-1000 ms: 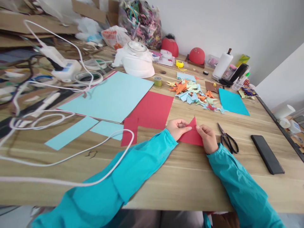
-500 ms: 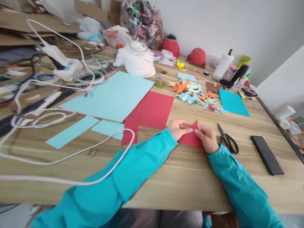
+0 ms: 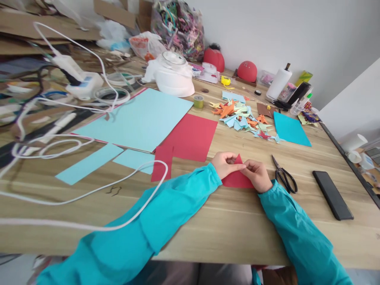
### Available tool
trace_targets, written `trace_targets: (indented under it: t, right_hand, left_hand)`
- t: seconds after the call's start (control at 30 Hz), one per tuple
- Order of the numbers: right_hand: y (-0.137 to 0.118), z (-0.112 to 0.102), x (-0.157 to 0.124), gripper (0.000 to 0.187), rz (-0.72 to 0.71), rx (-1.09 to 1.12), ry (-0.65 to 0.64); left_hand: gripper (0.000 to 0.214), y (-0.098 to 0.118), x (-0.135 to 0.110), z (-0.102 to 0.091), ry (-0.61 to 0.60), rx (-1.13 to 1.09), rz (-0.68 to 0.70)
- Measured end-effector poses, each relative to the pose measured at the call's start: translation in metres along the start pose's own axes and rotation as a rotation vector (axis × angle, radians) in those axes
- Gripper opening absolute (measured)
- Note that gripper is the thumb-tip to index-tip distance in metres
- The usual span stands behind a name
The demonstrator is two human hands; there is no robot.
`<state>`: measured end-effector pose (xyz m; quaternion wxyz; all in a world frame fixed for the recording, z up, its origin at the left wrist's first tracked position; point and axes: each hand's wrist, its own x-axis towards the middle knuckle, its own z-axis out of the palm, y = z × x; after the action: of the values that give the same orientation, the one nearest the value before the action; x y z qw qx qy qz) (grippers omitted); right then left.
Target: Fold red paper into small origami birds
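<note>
A small red folded paper [image 3: 236, 179] lies on the wooden table [image 3: 225, 221] in front of me. My left hand [image 3: 225, 164] pinches its left side near the top point. My right hand [image 3: 257, 175] is closed on its right side, with the fingertips of both hands meeting at the middle. Only the tip and lower edge of the paper show between the hands. Both arms wear teal sleeves.
Black scissors [image 3: 284, 176] and a black phone [image 3: 332, 194] lie to the right. Red sheets [image 3: 191, 136] and a large light blue sheet [image 3: 139, 118] lie to the left. A pile of folded paper shapes [image 3: 242, 116] and a teal sheet [image 3: 290, 128] sit further back. White cables [image 3: 89, 194] loop at left.
Both hands have closed in over the red paper, covering more of its upper point; the fingertips now meet at the middle.
</note>
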<state>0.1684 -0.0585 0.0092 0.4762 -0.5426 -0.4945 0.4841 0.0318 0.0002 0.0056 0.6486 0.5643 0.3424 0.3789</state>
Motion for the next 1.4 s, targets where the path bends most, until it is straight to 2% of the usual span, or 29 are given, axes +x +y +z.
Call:
trace_targets:
  t: [0.13, 0.37, 0.5, 0.6, 0.67, 0.9, 1.07, 1.27, 1.4]
  right_hand:
    - [-0.002, 0.001, -0.001, 0.032, -0.013, -0.061, -0.068]
    - [-0.001, -0.003, 0.0, 0.031, 0.009, -0.068, -0.111]
    - [0.0, -0.002, -0.001, 0.029, 0.026, -0.012, -0.129]
    - [0.001, -0.002, -0.001, 0.029, 0.066, 0.063, -0.071]
    - [0.003, -0.003, 0.0, 0.029, 0.074, 0.132, 0.001]
    - [0.006, -0.004, 0.005, 0.031, 0.061, 0.292, 0.162]
    - [0.011, -0.004, 0.007, 0.034, 0.007, 0.249, 0.174]
    - [0.016, -0.006, 0.009, 0.035, -0.08, 0.097, 0.201]
    - [0.016, -0.007, 0.009, 0.036, -0.07, 0.067, 0.183]
  left_hand:
    - [0.032, 0.001, 0.0, -0.001, 0.015, 0.069, 0.046]
    - [0.038, 0.002, -0.002, -0.003, 0.019, -0.09, -0.151]
    - [0.041, 0.001, -0.003, -0.001, 0.073, -0.086, -0.11]
    - [0.049, 0.002, -0.002, 0.0, 0.101, -0.117, -0.121]
    - [0.049, 0.003, -0.001, 0.0, 0.079, -0.107, -0.149]
    - [0.015, -0.001, 0.002, -0.002, 0.032, -0.05, -0.053]
    - [0.006, -0.002, 0.004, -0.003, 0.066, 0.0, -0.036]
    - [0.012, -0.007, 0.006, -0.005, 0.09, 0.074, -0.043]
    - [0.017, -0.011, 0.007, -0.007, 0.033, 0.048, -0.059]
